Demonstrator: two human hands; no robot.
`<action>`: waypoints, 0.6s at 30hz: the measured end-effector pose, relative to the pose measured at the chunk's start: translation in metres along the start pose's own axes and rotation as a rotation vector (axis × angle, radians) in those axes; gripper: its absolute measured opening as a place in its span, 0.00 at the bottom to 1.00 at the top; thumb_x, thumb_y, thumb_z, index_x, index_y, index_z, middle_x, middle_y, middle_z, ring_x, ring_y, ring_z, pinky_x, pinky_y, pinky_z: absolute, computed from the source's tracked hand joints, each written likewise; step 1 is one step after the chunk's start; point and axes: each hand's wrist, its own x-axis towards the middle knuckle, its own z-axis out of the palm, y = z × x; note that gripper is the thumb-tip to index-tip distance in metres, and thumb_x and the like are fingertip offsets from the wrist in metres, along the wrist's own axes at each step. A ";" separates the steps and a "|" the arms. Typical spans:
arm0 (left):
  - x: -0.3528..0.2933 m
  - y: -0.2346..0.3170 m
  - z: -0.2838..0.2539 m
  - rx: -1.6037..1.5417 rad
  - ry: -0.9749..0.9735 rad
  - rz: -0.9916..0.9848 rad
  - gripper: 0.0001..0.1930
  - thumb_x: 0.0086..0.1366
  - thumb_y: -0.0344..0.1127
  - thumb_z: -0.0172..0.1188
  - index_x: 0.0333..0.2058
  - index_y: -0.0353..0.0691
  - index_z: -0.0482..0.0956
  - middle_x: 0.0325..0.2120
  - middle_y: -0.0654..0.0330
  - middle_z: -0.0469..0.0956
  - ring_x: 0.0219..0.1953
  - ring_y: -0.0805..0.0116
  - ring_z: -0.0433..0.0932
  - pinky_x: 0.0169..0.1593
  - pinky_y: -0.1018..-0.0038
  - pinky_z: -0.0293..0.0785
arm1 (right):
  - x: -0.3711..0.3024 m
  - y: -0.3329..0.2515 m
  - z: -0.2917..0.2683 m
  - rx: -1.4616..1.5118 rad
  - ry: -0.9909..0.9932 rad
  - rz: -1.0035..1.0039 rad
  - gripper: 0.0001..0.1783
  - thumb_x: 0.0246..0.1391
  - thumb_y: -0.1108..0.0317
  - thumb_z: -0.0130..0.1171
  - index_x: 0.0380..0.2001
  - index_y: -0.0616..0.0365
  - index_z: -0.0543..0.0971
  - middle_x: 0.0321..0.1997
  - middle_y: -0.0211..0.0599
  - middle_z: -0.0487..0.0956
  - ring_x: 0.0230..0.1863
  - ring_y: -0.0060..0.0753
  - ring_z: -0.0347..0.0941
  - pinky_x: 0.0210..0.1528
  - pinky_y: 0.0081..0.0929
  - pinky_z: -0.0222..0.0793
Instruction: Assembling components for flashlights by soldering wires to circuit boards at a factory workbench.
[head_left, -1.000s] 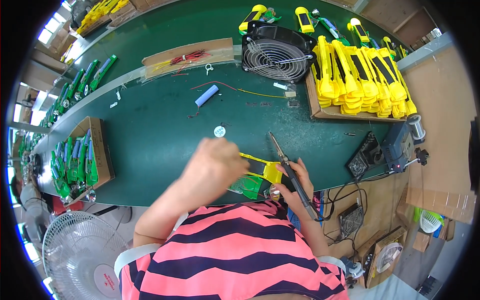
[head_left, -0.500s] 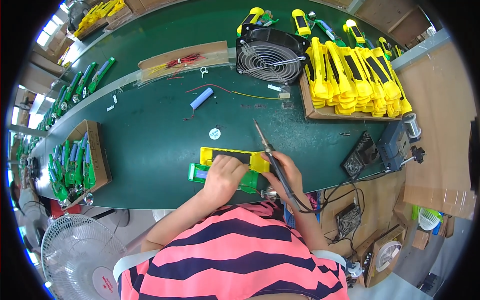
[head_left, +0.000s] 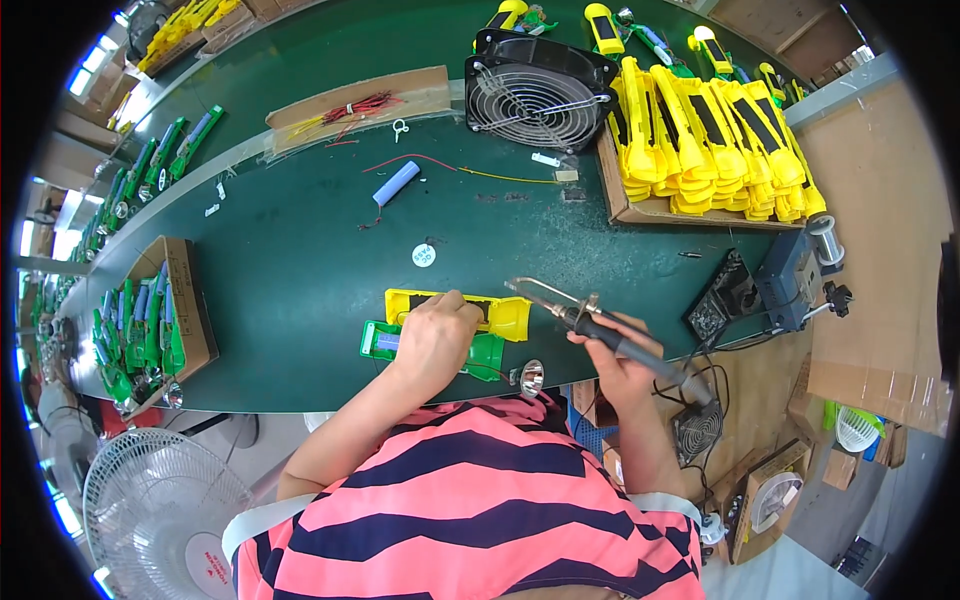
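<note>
My right hand [head_left: 622,362] grips a soldering iron [head_left: 610,338] with a thin metal feed tube; its tip points left, just above the right end of a yellow plastic shell [head_left: 512,318]. That shell lies open side up, a dark panel inside. My left hand [head_left: 437,343] is closed over the middle of it, fingertips down inside the shell; what they pinch is hidden. Under this hand and nearer me lies a green housing [head_left: 487,357] with a blue cell [head_left: 387,342] in it. A shiny lamp reflector [head_left: 532,378] sits at its right end by the table edge.
A loose blue cell [head_left: 397,184], a round white sticker [head_left: 424,256] and wires lie farther back. A black fan [head_left: 540,100] stands beside a box of yellow shells [head_left: 700,150]. Green housings fill a carton [head_left: 200,310] at left. A soldering station [head_left: 785,285] stands right.
My right hand has moved right, off the yellow shell, and the soldering iron has swung to point left. The left hand stays over the shell. The reflector now shows more fully.
</note>
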 end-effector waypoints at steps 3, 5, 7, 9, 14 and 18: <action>0.001 0.000 0.001 -0.039 0.016 -0.018 0.02 0.45 0.25 0.55 0.21 0.36 0.75 0.20 0.55 0.69 0.24 0.59 0.73 0.29 0.69 0.70 | 0.003 -0.004 -0.001 0.163 0.067 0.201 0.10 0.46 0.80 0.54 0.35 0.69 0.70 0.26 0.43 0.76 0.24 0.30 0.75 0.29 0.25 0.75; 0.002 0.001 0.000 -0.046 0.027 -0.016 0.01 0.46 0.24 0.55 0.21 0.35 0.75 0.20 0.55 0.69 0.24 0.59 0.72 0.29 0.68 0.69 | 0.005 0.000 0.000 0.184 0.058 0.245 0.10 0.46 0.80 0.54 0.35 0.68 0.70 0.26 0.42 0.76 0.23 0.29 0.75 0.28 0.24 0.75; 0.003 0.001 0.000 -0.052 0.025 -0.012 0.01 0.46 0.24 0.55 0.20 0.35 0.75 0.20 0.55 0.69 0.24 0.59 0.72 0.29 0.69 0.70 | 0.005 0.005 0.002 0.190 0.038 0.304 0.10 0.46 0.80 0.54 0.34 0.68 0.70 0.26 0.41 0.75 0.23 0.26 0.75 0.26 0.20 0.74; 0.003 0.001 -0.001 -0.045 0.019 -0.014 0.01 0.46 0.24 0.55 0.20 0.35 0.75 0.20 0.55 0.69 0.24 0.59 0.72 0.29 0.69 0.70 | 0.003 0.011 0.005 0.217 0.020 0.327 0.10 0.45 0.78 0.56 0.34 0.67 0.71 0.26 0.40 0.76 0.24 0.25 0.75 0.27 0.20 0.74; 0.004 0.001 -0.003 -0.029 0.002 -0.015 0.00 0.46 0.24 0.55 0.20 0.35 0.74 0.20 0.55 0.68 0.24 0.60 0.73 0.29 0.69 0.70 | 0.003 0.017 0.010 0.204 -0.031 0.355 0.10 0.46 0.76 0.58 0.33 0.66 0.72 0.25 0.38 0.76 0.25 0.23 0.74 0.27 0.18 0.72; 0.004 0.000 -0.003 -0.040 -0.044 -0.061 0.02 0.48 0.26 0.56 0.23 0.36 0.75 0.20 0.56 0.69 0.26 0.58 0.73 0.31 0.67 0.69 | 0.001 0.023 0.013 0.166 -0.049 0.329 0.09 0.46 0.77 0.56 0.33 0.67 0.71 0.25 0.39 0.76 0.24 0.23 0.75 0.27 0.18 0.73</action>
